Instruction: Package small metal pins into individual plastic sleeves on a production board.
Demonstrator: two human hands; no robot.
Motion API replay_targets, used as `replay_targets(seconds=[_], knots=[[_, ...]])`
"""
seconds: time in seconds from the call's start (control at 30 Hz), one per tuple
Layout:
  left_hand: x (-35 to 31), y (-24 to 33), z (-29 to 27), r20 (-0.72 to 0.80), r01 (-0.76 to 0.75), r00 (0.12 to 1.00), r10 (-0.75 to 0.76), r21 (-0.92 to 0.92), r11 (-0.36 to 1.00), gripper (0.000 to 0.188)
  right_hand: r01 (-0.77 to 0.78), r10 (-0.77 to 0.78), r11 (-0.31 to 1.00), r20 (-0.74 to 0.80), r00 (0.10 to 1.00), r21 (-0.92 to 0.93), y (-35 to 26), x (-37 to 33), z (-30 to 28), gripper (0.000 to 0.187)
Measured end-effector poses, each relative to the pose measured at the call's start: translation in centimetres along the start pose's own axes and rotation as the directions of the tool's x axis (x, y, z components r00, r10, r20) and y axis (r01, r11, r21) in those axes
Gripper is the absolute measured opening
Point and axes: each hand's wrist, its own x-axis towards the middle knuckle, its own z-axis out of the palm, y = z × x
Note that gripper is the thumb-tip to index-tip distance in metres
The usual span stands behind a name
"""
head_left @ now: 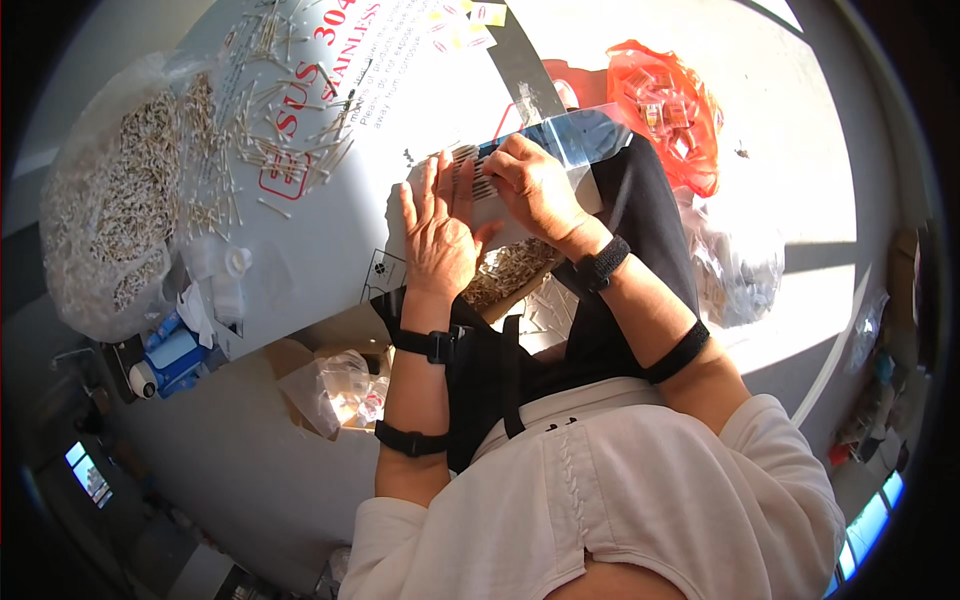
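My left hand (440,245) lies flat with its fingers stretched over the near right edge of the table. Beside its fingertips is a row of cotton swabs (483,187), side by side. My right hand (545,195) is closed, thumb and fingers pressed together at the right end of that row. Whatever is in its pinch is hidden by the fingers. Just beyond the right hand lies a bluish, shiny clear sheet or lid (575,138). Loose cotton swabs (285,150) are scattered across the far left of the table.
A large clear bag of swabs (130,200) sits on the left. Red plastic bag (665,110) holds small clear packs at the right. An open box of swabs (510,270) is below my hands. Yellow-white cards (465,25) lie on the table (330,240) at the far side.
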Motion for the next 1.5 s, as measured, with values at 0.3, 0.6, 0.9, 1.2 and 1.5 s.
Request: replay_targets(seconds=[0.3,0.6,0.9,1.2,1.5], knots=[[-0.1,0.0,0.3,-0.01,0.006,1.0,-0.006,-0.011,1.0,0.082,0.077,-0.075,0.995,0.031,0.997,-0.066,0.3,0.3,0.0,0.012],[-0.2,0.0,0.2,-0.032,-0.002,0.999,0.002,-0.013,1.0,0.082,0.171,-0.16,0.978,0.103,0.982,-0.117,0.5,0.6,-0.2,0.013],[-0.2,0.0,0.5,-0.017,0.008,1.0,-0.008,-0.002,1.0,0.083,0.066,-0.066,0.997,0.014,0.998,-0.046,0.1,0.3,0.3,0.005],[0.1,-0.5,0.7,-0.073,-0.032,0.997,0.023,-0.118,0.992,0.079,-0.298,0.299,0.954,0.072,0.952,-0.03,-0.3,2.2,0.0,0.006],[4.2,-1.7,1.7,-0.292,-0.128,0.771,-0.566,-0.942,0.311,0.071,-0.218,0.429,0.577,-0.065,0.901,0.787,-1.0,1.9,2.3,0.044]])
